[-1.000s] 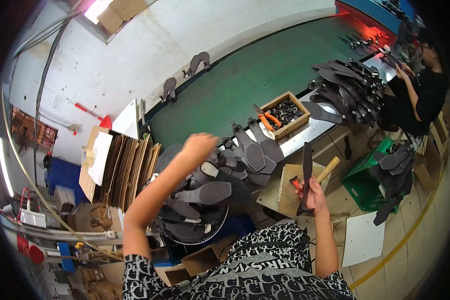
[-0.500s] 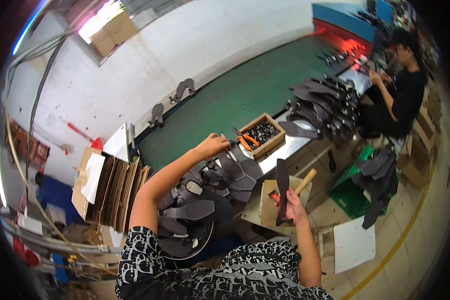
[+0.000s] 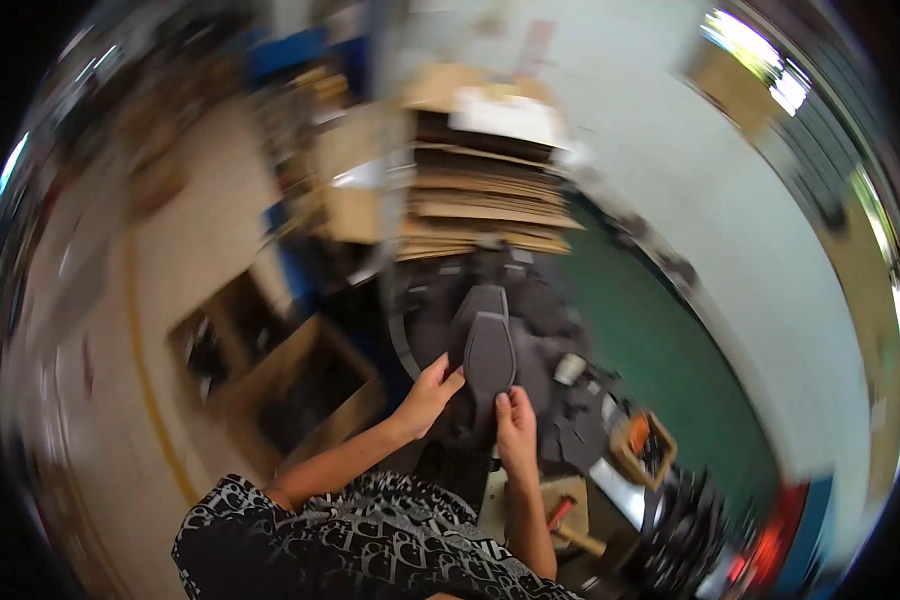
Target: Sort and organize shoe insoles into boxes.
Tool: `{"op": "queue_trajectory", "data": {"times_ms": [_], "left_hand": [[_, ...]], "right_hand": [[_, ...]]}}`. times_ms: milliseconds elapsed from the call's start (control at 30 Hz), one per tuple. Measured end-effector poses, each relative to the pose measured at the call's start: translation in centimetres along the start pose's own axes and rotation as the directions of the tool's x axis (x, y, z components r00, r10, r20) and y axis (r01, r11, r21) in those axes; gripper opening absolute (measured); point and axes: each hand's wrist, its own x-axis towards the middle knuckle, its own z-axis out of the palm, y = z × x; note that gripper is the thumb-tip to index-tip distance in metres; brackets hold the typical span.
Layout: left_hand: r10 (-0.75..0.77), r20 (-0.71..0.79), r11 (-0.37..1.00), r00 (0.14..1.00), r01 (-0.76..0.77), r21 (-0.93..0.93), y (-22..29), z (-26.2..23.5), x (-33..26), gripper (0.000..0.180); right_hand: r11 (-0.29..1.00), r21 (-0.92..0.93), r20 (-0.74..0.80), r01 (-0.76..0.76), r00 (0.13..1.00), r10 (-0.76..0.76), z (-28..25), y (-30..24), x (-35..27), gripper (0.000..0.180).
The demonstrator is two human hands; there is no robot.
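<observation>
A dark grey shoe sole with a raised lighter rim is held out in front of me, its long side pointing away. My right hand pinches its near end between thumb and fingers. Closed at the left edge is my left hand, its thumb and fingertips against the dark sole material. A second dark layer shows behind the rim; I cannot tell whether it is a separate sole. Beyond and around the hands lies a heap of similar dark soles, blurred by motion.
A stack of flat cardboard stands beyond the heap. Cardboard boxes are at left. At right run a green bench surface and a wooden box with orange-handled pliers. A hammer lies on a pale block near my right forearm.
My view has swung left, toward the cardboard stack. My left hand has come from the heap to the sole in my right hand. The other person is out of view.
</observation>
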Motion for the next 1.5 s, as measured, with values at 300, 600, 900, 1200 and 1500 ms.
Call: {"op": "queue_trajectory", "data": {"times_ms": [300, 600, 900, 1200, 1500], "left_hand": [[-0.112, -0.697, 0.994, 0.709, 0.094, -0.064, -8.3, -23.4, -19.7, 0.039], [0.078, -0.937, 0.967, 0.340, 0.203, 0.154, -17.4, -30.8, -14.0, 0.046], [-0.149, -0.841, 0.948, 0.519, 0.317, 0.028, -22.8, -46.0, -0.9, 0.050], [-0.499, -0.740, 0.866, 0.450, 0.297, -0.403, -36.2, -56.7, 2.7, 0.041], [-0.038, -0.745, 0.900, 0.666, 0.347, 0.264, -27.0, -54.3, -4.0, 0.042]], "right_hand": [[0.642, -0.221, 0.446, -0.734, 0.510, 0.736, 19.4, 20.1, -3.4, 0.024], [0.628, -0.616, 0.349, -0.475, 0.551, 0.758, 24.5, 29.1, 1.5, 0.016], [0.499, -0.654, 0.055, -0.568, 0.622, 0.781, 30.7, 42.4, 14.9, 0.018], [0.435, -0.871, 0.115, -0.230, 0.764, 0.635, 28.0, 65.3, 18.5, 0.043], [0.221, -0.938, 0.344, 0.269, 0.621, 0.705, 27.9, 58.8, 21.8, 0.041]]}}
